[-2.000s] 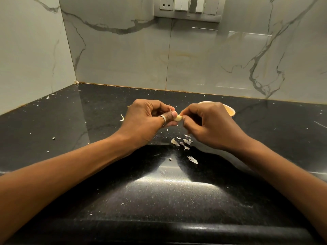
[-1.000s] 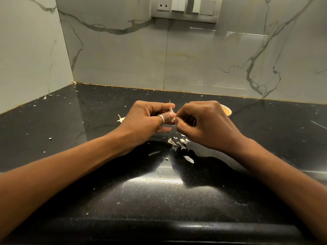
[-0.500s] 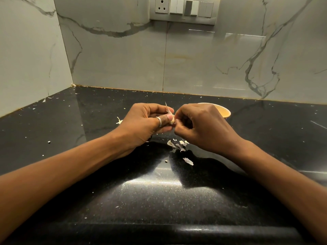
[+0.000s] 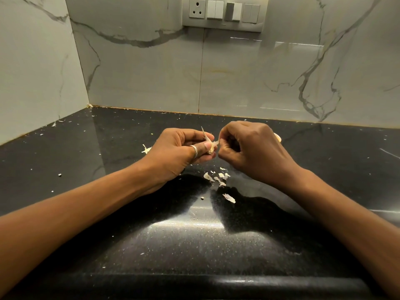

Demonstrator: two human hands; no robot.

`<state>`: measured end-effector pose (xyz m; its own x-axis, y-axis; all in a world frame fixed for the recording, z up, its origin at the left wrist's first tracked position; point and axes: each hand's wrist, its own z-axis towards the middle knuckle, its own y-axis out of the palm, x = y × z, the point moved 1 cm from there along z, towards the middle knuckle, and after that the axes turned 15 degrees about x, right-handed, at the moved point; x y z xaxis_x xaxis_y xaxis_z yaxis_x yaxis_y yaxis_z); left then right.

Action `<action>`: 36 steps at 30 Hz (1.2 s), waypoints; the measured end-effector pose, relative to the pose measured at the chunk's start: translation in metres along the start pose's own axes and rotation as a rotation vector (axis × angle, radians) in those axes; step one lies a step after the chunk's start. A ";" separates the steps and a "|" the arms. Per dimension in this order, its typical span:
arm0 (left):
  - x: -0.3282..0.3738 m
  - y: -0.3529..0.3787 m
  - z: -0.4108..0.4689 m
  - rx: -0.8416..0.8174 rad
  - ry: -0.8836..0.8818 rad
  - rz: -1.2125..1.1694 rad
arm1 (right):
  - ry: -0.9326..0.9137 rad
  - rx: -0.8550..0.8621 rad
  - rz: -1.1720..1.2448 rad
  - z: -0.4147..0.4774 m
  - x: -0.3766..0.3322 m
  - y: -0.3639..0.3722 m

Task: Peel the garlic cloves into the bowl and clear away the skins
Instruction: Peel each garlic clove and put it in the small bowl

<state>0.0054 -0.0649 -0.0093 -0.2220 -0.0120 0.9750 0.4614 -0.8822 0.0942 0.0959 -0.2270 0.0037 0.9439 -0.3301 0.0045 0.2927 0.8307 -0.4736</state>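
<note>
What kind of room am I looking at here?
Most likely a home kitchen: a polished black stone counter, marble-look wall tiles with a socket and switch panel, and a garlic clove mid-peel.

Garlic clove (image 4: 211, 148): small, pale cream, partly skinned, held above the counter (image 4: 108, 161) in the fingertips of the left hand (image 4: 179, 152). Loose skin (image 4: 204, 135): papery, still attached, one point standing upward, its other end pinched by the right hand (image 4: 251, 148). Skin scraps (image 4: 218, 177): whitish flakes lying on the counter below the hands. Bowl (image 4: 278, 137): only a pale rim edge shows behind the right hand.
</note>
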 end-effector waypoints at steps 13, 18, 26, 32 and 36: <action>0.002 0.000 -0.002 -0.037 -0.008 0.023 | 0.018 0.078 -0.041 0.004 0.009 -0.009; 0.002 -0.001 -0.001 -0.045 -0.004 0.007 | 0.023 0.056 -0.037 0.003 0.008 -0.009; -0.001 -0.002 0.002 -0.047 0.028 0.006 | 0.022 0.010 0.051 0.003 -0.001 -0.009; -0.002 -0.001 0.003 -0.088 0.047 0.013 | 0.017 -0.036 0.077 0.001 -0.003 -0.005; -0.002 -0.001 0.003 -0.100 0.055 0.017 | 0.015 -0.030 0.064 0.000 -0.002 -0.003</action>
<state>0.0077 -0.0629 -0.0113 -0.2633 -0.0504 0.9634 0.3784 -0.9240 0.0551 0.0932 -0.2282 0.0054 0.9583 -0.2831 -0.0397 0.2266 0.8369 -0.4983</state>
